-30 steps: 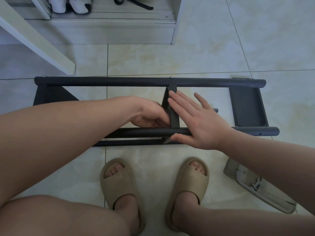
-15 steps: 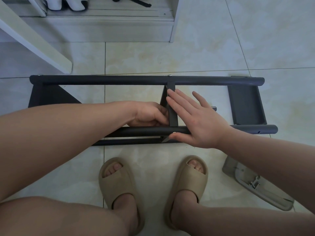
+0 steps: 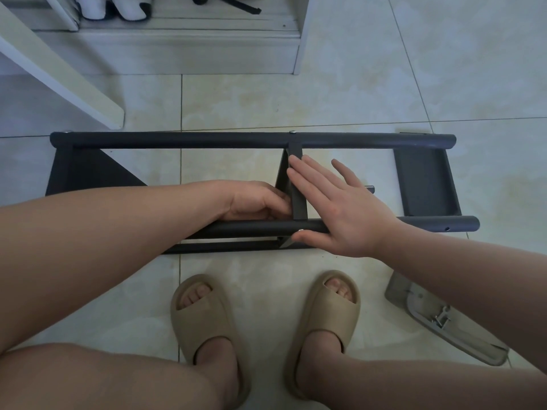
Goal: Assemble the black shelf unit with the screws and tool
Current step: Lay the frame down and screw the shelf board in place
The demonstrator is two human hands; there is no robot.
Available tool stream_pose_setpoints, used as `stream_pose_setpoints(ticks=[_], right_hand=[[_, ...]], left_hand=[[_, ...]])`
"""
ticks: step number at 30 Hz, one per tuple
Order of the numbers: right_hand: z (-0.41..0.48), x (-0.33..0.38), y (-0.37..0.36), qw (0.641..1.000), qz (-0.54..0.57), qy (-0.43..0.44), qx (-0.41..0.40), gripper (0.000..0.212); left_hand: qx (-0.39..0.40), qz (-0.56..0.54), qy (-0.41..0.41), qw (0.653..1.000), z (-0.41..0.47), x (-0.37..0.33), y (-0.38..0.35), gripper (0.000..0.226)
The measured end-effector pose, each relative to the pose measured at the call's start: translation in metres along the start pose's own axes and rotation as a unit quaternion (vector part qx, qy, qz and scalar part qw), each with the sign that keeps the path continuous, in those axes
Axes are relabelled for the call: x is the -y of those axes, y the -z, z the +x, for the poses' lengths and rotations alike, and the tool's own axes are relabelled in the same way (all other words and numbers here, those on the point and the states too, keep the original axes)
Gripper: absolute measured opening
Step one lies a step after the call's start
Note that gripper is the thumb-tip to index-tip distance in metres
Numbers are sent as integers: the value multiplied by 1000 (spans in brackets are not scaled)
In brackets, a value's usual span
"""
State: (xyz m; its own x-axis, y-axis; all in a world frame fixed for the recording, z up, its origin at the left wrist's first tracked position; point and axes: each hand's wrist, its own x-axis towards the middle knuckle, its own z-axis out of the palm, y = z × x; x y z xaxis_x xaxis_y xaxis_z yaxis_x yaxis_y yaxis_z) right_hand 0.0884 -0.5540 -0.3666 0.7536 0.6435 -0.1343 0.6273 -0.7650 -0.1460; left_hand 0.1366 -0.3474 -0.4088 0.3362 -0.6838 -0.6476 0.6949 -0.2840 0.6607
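Your right hand [image 3: 340,211] presses flat, fingers spread, on the crossbar [image 3: 295,149]; your left hand [image 3: 257,202] curls beside it, grip unclear. Hold the joint square.

Head view only: steep downward look, close in.
Camera sits above and behind both hands, facing forward and down. The left hand [image 3: 260,202] and right hand [image 3: 346,214] sit near mid-picture on the black frame [image 3: 207,140]. Nearer than the hands, knees [image 3: 88,377] and tan sandals [image 3: 207,315] run to the bottom edge. Beyond the hands, the tiled floor [image 3: 355,84] reaches a white cabinet base [image 3: 177,51] at the top edge.
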Motion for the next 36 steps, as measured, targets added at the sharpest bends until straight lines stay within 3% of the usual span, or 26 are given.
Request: stream_pose_setpoints(ticks=[8,12,18,27,33,36], right_hand=[[0,1,1,1000,-3,-2,9,96],[0,1,1,1000,-1,-1,4,96],[0,1,1,1000,0,-1,6,96],[0,1,1,1000,4,-2,1,96],[0,1,1,1000,6,-3,8,96],[0,1,1,1000,3,-4,10,97]], left_hand=[[17,52,58,997,-1,-11,3,34],[15,58,48,997,-1,-14,3,39],[3,39,21,999,0,-10,1,24],[-9,8,-7,1000,1,-5,-2,24],[19,20,34,999,-1,-1,-1,31],[-11,53,33,998,-1,-2,-1,22]])
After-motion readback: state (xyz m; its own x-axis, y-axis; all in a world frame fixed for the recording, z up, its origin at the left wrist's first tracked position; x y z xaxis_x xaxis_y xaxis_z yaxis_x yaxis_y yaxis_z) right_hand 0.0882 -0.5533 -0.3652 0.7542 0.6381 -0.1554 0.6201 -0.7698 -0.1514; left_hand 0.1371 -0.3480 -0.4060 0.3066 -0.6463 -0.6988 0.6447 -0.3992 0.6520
